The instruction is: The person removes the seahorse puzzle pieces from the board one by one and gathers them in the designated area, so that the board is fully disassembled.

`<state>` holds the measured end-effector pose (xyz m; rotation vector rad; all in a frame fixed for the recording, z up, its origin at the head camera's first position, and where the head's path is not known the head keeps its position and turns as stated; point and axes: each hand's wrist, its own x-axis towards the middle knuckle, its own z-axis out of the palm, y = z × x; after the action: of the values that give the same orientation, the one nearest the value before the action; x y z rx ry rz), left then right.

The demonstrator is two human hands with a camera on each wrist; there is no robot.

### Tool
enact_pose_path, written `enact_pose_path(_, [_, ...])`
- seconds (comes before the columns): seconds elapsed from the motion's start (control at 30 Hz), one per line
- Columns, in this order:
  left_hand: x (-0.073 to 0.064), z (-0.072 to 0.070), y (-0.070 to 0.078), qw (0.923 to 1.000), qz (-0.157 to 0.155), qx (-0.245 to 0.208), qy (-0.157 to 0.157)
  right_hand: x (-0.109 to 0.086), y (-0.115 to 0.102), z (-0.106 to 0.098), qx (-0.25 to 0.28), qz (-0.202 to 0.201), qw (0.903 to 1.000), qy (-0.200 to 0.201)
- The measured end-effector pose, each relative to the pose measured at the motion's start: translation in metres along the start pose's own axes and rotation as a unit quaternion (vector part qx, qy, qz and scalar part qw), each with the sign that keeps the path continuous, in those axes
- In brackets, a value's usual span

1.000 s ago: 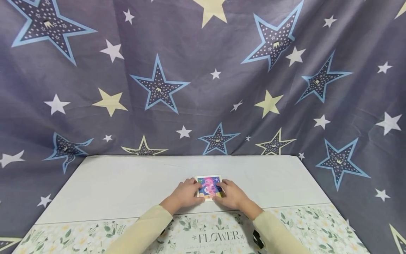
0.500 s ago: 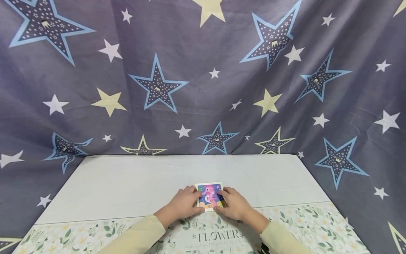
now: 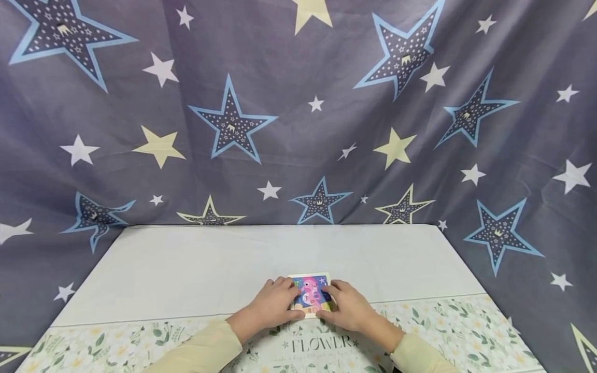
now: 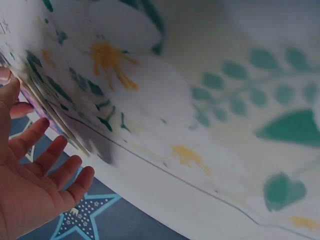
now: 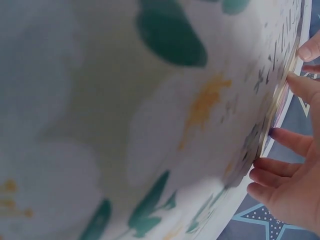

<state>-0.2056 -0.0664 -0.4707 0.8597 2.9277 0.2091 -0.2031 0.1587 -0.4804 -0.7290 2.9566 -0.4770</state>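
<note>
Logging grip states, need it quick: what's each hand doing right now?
Left hand: holding the picture board by its left side.
Right hand: holding its right side.

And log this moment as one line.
card: picture up, between hands | left hand: touches its left side | right hand: touches its right side

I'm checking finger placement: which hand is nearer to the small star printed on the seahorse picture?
Right. The right hand holds the right side of the seahorse picture, just below the small star; the left hand holds the opposite side, farther away.
</note>
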Motion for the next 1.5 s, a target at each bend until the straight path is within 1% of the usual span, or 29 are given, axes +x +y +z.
enact_pose_path(0.27, [0.010, 0.009, 0.007, 0.9995, 0.021, 0.003, 0.021, 0.000, 0.000, -0.003, -0.001, -0.001, 0.9999, 0.010])
enact_pose_path(0.33, [0.013, 0.012, 0.007, 0.9996, 0.020, 0.002, 0.020, 0.000, 0.000, -0.003, 0.000, 0.000, 1.0000, 0.008])
enact_pose_path(0.47, [0.014, 0.011, 0.007, 0.9997, 0.020, -0.010, 0.013, -0.001, 0.000, -0.004, 0.008, 0.000, 0.9999, 0.010])
enact_pose_path(0.53, [0.013, 0.010, 0.007, 0.9995, 0.023, -0.016, 0.012, 0.000, 0.000, -0.003, 0.007, -0.003, 0.9997, 0.024])
enact_pose_path(0.67, [0.013, 0.009, 0.006, 0.9993, 0.031, -0.019, 0.012, 0.002, 0.002, -0.002, 0.008, -0.013, 0.9977, 0.066])
enact_pose_path(0.77, [0.014, 0.009, 0.005, 0.9991, 0.034, -0.021, 0.013, 0.005, 0.003, -0.002, 0.019, -0.002, 0.9965, 0.082])
enact_pose_path(0.93, [0.014, 0.008, 0.004, 0.9989, 0.037, -0.025, 0.012, 0.011, 0.006, -0.001, 0.034, 0.028, 0.9951, 0.088])
enact_pose_path(1.07, [0.013, 0.007, 0.002, 0.9985, 0.046, -0.028, 0.010, 0.015, 0.007, -0.003, 0.048, 0.040, 0.9934, 0.096])
enact_pose_path(1.2, [0.013, 0.004, 0.000, 0.9980, 0.052, -0.036, 0.003, 0.018, 0.008, -0.003, 0.052, 0.047, 0.9925, 0.100])
enact_pose_path(1.4, [0.012, -0.001, -0.001, 0.9972, 0.051, -0.047, -0.029, 0.021, 0.009, -0.003, 0.066, 0.054, 0.9922, 0.091])
enact_pose_path(1.5, [0.012, -0.003, -0.002, 0.9967, 0.053, -0.048, -0.038, 0.023, 0.011, -0.003, 0.073, 0.057, 0.9920, 0.086])
